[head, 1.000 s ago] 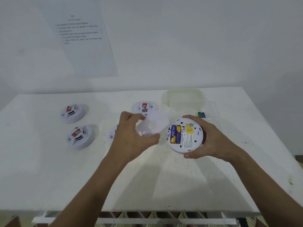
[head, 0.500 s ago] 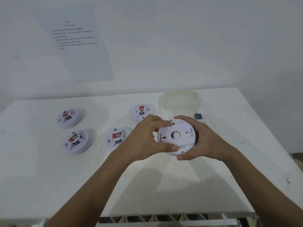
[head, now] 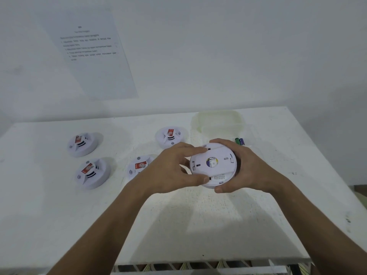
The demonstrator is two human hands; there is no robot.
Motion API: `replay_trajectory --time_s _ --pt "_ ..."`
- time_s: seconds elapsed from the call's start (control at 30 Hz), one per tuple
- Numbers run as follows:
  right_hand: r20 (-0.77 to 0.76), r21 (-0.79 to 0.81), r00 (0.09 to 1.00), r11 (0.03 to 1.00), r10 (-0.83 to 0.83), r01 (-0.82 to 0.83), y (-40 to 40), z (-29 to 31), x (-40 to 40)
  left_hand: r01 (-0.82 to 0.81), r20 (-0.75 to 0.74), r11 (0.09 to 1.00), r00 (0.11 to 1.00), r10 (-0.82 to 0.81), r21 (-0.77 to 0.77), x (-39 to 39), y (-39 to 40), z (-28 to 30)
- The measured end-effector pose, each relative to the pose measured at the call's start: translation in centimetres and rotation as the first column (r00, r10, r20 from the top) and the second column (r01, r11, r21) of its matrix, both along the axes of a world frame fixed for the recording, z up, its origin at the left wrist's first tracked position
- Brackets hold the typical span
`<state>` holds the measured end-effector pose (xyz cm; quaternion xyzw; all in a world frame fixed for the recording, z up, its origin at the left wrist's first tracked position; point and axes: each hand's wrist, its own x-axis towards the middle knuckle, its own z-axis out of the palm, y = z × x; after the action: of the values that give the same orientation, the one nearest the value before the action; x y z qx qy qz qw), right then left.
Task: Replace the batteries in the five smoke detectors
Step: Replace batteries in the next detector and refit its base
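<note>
**A:** What did the room look like from your end?

**B:** I saw a pale wall with a printed sheet [head: 93,54] stuck on it, and below it a white desk [head: 178,225]. Far left lay two smoke detectors, the rear-left detector [head: 82,144] and the front-left detector [head: 93,173], both face up with red stickers. Further right sat the middle detector [head: 139,168], partly hidden by the wrist, and the rear detector [head: 170,136] behind it.

**A:** And the hands?

**B:** The left hand [head: 172,167] pinched the round back cover [head: 213,162] by its left edge, thumb below and fingers above. That cover sat on the held detector [head: 216,183], raised above the desk, underside toward me. The right hand [head: 244,167] had its grip wrapped round the detector's right rim.

**A:** Anything beyond that?

**B:** A clear plastic container [head: 218,121] stood behind, and two batteries [head: 239,141], green and purple, lay just past the right fingers.
</note>
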<state>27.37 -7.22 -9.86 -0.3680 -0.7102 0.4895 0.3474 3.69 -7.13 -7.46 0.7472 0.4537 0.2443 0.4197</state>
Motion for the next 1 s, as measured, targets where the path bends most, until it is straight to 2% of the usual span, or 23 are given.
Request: replay_trajectory --time_s 0.17,0.3,0.53,0.7,0.8,1.0 --pt "0.022 0.002 1.0 1.0 0.02 -0.02 -0.1 0.0 -0.1 0.033 0.013 0.997 0.999 -0.032 -0.076 0.0 0.3 0.4" --pt "0.037 -0.002 0.999 1.0 0.031 -0.03 -0.3 0.0 -0.3 0.084 -0.033 0.995 0.996 -0.086 -0.05 -0.1 0.6 0.5" --pt "0.016 -0.002 0.999 1.0 0.028 -0.028 0.0 -0.2 -0.1 0.059 0.023 0.998 0.998 -0.059 -0.022 0.1 0.7 0.1" --pt "-0.052 0.014 0.999 1.0 0.001 0.0 0.1 -0.3 -0.1 -0.034 0.068 0.999 0.997 0.034 0.003 0.3 0.6 0.0" --pt "-0.05 0.027 0.999 0.999 -0.017 0.018 0.2 -0.3 -0.2 -0.128 0.075 0.991 0.989 0.124 0.047 0.9 0.2 -0.2" --pt "-0.062 0.014 0.997 0.999 -0.044 0.045 0.2 -0.7 -0.3 -0.197 0.072 0.976 0.979 0.191 0.092 1.6 -0.5 -0.5"
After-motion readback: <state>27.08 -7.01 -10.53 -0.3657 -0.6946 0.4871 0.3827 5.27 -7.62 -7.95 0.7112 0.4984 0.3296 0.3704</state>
